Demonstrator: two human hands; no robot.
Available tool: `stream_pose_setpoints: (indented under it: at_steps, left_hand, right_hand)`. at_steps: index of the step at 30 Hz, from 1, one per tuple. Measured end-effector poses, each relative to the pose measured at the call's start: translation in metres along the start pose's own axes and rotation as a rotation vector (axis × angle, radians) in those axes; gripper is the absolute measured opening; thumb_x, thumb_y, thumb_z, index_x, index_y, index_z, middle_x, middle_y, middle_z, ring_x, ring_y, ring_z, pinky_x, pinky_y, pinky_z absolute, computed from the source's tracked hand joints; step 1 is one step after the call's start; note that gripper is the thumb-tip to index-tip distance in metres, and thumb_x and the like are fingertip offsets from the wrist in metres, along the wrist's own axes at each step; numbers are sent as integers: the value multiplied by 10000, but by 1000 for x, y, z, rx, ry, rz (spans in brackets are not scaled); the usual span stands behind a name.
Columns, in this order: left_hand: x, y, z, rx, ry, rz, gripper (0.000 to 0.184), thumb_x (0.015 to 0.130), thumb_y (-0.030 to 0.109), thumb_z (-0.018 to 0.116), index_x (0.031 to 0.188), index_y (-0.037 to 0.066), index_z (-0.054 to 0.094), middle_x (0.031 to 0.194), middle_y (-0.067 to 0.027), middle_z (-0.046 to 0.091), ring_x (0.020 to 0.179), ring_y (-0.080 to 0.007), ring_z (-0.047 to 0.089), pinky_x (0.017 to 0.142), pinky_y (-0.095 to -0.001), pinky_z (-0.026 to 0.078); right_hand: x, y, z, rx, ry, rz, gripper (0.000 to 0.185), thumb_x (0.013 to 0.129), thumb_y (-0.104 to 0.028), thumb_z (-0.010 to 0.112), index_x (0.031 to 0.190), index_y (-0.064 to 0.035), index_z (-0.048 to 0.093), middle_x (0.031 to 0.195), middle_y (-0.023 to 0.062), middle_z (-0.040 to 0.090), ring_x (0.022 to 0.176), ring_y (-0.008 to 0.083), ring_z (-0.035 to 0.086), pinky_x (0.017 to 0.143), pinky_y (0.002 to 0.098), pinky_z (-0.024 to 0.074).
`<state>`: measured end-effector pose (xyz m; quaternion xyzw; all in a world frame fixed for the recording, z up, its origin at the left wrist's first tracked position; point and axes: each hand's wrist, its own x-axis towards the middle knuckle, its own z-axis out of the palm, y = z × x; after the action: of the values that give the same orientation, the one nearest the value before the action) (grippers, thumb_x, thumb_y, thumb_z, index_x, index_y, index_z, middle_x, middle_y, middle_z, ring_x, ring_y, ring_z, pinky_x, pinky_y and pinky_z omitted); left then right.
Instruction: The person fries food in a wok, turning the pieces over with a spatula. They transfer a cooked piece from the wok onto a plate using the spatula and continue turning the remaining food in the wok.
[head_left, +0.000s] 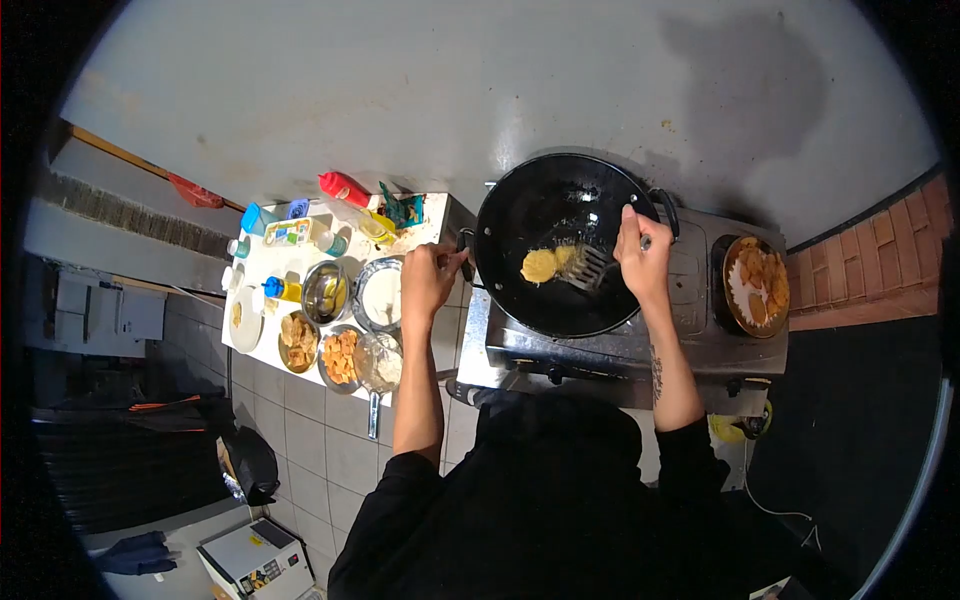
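Note:
A large black wok rests on the metal stove, with two yellow pieces of food lying near its middle. My right hand is closed round the handle of a slotted spatula, whose blade touches the right-hand piece. At the wok's left handle is my left hand, its fingers bent and pressed together; whether they grip the handle is hard to see. Oil glistens on the wok's inside.
On the stove's right side, a plate holds fried pieces. The white table at left bears a bowl of white batter, a bowl of orange chunks, a strainer, a red bottle and other containers. Behind the stove rises a grey wall.

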<state>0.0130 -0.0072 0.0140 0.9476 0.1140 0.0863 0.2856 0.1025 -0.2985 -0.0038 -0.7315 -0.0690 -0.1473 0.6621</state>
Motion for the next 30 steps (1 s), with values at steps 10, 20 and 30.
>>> stream_pose_setpoints:
  at_steps: [10, 20, 30]
  left_hand:
    - [-2, -2, 3, -16, 20, -7, 294, 814, 240, 731, 895, -43, 723, 714, -226, 662, 626, -315, 648, 620, -376, 489]
    - [-2, -5, 2, 0, 6, -20, 293, 812, 243, 736, 898, -37, 722, 695, -212, 654, 597, -309, 626, 602, -383, 474]
    - [-1, -6, 4, -43, 57, 53, 285, 800, 250, 744, 862, -26, 712, 618, -167, 605, 553, -310, 578, 557, -389, 449]
  right_hand:
    - [7, -1, -6, -92, -24, 50, 409, 979, -178, 525, 647, 53, 465, 541, 39, 320, 578, 92, 309, 522, 329, 307]
    - [13, 5, -7, 93, -39, 60, 445, 987, -184, 533, 584, -9, 461, 491, 3, 425, 482, 78, 394, 480, 294, 321]
    - [23, -30, -30, 332, -42, -164, 456, 1020, -139, 447, 580, -44, 372, 505, -37, 362, 454, 62, 330, 435, 264, 278]
